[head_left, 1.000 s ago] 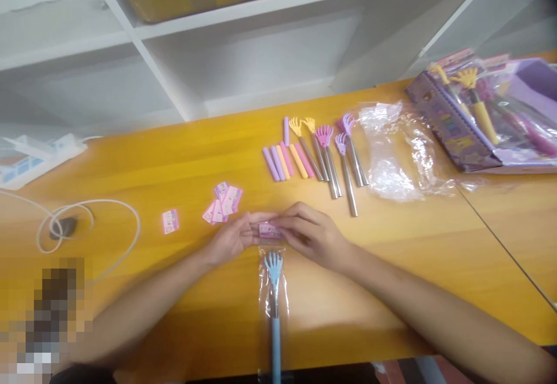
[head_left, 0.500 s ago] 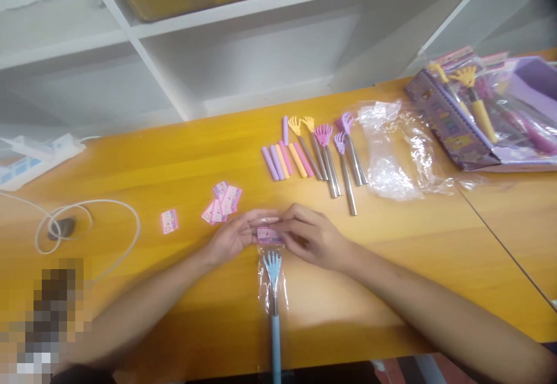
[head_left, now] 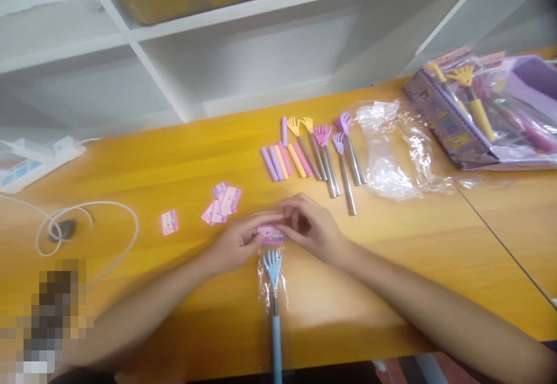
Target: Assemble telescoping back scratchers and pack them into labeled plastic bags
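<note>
A blue hand-shaped back scratcher (head_left: 275,326) lies in a clear plastic bag (head_left: 263,294), its claw end pointing away from me. A small pink and purple printed card (head_left: 270,235) sits at the bag's top end. My left hand (head_left: 235,243) is closed at the left of the bag's top, thumb by the card's edge. From the right, my right hand (head_left: 319,230) pinches the same end, fingers curled and thumb over the card. The fingertips of both hands meet just above the card, and the bag's upper edge is mostly hidden there.
Printed cards (head_left: 224,201) lie to the left. Beyond my hands are coloured handle sleeves (head_left: 278,162), metal-stemmed scratchers (head_left: 333,169) and clear plastic bags (head_left: 387,158). A purple display box (head_left: 456,126) holds bagged scratchers. A power strip (head_left: 39,160) and cable stand left, shelves behind.
My left thumb has come down to the card's left edge. My right hand's fingers have lifted and curled more, leaving a gap between them and the thumb. The scratcher stays put.
</note>
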The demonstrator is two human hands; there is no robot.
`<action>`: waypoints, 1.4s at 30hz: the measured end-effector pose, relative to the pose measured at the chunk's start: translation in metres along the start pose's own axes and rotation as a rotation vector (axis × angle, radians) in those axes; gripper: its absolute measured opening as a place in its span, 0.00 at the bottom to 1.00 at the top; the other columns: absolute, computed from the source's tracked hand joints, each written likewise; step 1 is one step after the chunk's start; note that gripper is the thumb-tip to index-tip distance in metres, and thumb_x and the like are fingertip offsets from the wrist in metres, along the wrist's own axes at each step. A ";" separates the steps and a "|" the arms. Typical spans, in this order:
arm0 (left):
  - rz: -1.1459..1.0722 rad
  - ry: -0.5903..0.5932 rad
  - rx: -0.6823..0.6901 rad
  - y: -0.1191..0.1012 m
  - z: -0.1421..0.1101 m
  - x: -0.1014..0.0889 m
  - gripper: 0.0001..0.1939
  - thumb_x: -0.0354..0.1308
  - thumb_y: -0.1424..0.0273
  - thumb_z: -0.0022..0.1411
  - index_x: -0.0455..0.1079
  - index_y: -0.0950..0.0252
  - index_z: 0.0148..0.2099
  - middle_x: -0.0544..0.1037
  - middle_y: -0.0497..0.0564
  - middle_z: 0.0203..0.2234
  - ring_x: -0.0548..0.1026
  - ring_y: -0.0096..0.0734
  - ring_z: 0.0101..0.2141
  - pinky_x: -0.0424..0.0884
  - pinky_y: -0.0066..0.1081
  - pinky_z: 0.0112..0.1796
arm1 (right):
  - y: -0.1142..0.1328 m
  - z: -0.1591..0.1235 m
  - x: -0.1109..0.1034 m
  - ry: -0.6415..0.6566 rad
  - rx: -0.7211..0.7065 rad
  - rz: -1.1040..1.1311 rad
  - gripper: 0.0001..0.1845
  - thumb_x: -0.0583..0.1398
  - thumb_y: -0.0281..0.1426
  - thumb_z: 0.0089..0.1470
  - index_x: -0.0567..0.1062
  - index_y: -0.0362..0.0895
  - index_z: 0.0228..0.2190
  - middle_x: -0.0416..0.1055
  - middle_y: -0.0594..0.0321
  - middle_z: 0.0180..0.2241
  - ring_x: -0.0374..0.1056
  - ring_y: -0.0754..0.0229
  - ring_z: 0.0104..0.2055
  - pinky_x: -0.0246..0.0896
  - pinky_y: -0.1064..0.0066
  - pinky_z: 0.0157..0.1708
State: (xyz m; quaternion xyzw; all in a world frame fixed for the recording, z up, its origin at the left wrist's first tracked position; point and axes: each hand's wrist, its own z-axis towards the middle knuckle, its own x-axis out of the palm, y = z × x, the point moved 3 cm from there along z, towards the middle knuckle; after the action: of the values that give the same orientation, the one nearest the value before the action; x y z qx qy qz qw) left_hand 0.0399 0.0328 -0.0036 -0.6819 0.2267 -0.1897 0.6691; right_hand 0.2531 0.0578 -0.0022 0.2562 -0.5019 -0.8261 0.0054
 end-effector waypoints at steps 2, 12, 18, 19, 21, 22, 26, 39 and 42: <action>0.125 -0.013 0.061 -0.001 0.000 -0.001 0.23 0.54 0.69 0.78 0.70 0.51 0.71 0.70 0.55 0.71 0.66 0.47 0.71 0.61 0.50 0.72 | 0.000 0.000 0.000 0.027 0.013 0.037 0.19 0.67 0.32 0.66 0.73 0.47 0.55 0.72 0.65 0.34 0.66 0.66 0.28 0.67 0.72 0.29; -0.277 -0.002 -0.226 0.011 -0.003 0.008 0.39 0.67 0.66 0.71 0.56 0.53 0.77 0.70 0.65 0.69 0.78 0.48 0.61 0.74 0.50 0.62 | 0.009 -0.001 -0.004 -0.113 -0.094 0.000 0.06 0.63 0.26 0.69 0.81 0.46 0.43 0.75 0.60 0.36 0.72 0.63 0.34 0.68 0.70 0.30; -0.267 0.026 -0.357 0.010 -0.004 0.010 0.29 0.71 0.63 0.66 0.70 0.62 0.66 0.79 0.63 0.60 0.80 0.47 0.58 0.74 0.46 0.61 | 0.013 0.003 -0.013 -0.224 -0.111 -0.064 0.06 0.63 0.24 0.68 0.79 0.46 0.41 0.74 0.60 0.35 0.73 0.61 0.35 0.69 0.70 0.28; -0.274 0.007 -0.349 0.010 -0.003 0.010 0.29 0.71 0.63 0.67 0.70 0.63 0.66 0.79 0.63 0.60 0.80 0.46 0.58 0.74 0.46 0.60 | 0.014 0.003 -0.013 -0.208 -0.145 -0.083 0.07 0.62 0.23 0.68 0.79 0.46 0.43 0.75 0.58 0.37 0.74 0.60 0.38 0.72 0.69 0.31; -0.291 -0.030 -0.319 0.010 -0.003 0.010 0.28 0.70 0.63 0.68 0.69 0.63 0.66 0.79 0.62 0.60 0.79 0.46 0.58 0.73 0.46 0.60 | 0.014 0.002 -0.012 -0.162 -0.212 -0.131 0.11 0.60 0.22 0.68 0.79 0.47 0.46 0.75 0.56 0.42 0.75 0.58 0.43 0.75 0.66 0.37; -0.300 -0.043 -0.300 0.010 -0.002 0.010 0.29 0.70 0.63 0.68 0.69 0.63 0.67 0.79 0.63 0.60 0.79 0.46 0.59 0.73 0.46 0.61 | 0.014 0.001 -0.011 -0.131 -0.239 -0.154 0.12 0.59 0.21 0.68 0.79 0.47 0.48 0.74 0.55 0.43 0.75 0.58 0.44 0.76 0.65 0.39; -0.296 -0.070 -0.241 0.010 0.000 0.008 0.27 0.69 0.65 0.68 0.71 0.63 0.65 0.77 0.63 0.62 0.77 0.46 0.60 0.71 0.45 0.62 | 0.012 -0.002 -0.006 -0.015 -0.263 -0.175 0.14 0.58 0.20 0.69 0.78 0.47 0.48 0.73 0.55 0.45 0.75 0.60 0.44 0.76 0.66 0.41; -0.027 -0.131 -0.245 0.003 -0.003 0.000 0.26 0.57 0.50 0.75 0.76 0.64 0.61 0.83 0.55 0.45 0.80 0.37 0.42 0.74 0.31 0.42 | 0.021 -0.001 -0.002 0.126 -0.215 -0.012 0.16 0.56 0.21 0.66 0.76 0.46 0.50 0.76 0.54 0.44 0.74 0.58 0.42 0.75 0.64 0.41; 0.065 -0.179 -0.257 0.002 -0.004 0.001 0.25 0.57 0.50 0.74 0.79 0.66 0.54 0.82 0.52 0.36 0.77 0.33 0.34 0.71 0.28 0.35 | 0.020 -0.004 0.005 0.134 -0.174 0.033 0.07 0.58 0.24 0.68 0.74 0.46 0.44 0.75 0.55 0.43 0.73 0.59 0.41 0.73 0.65 0.40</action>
State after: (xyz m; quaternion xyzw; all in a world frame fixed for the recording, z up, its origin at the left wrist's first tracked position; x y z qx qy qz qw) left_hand 0.0380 0.0287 -0.0056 -0.7685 0.2107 -0.0759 0.5994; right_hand 0.2459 0.0436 0.0106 0.3011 -0.4308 -0.8474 0.0748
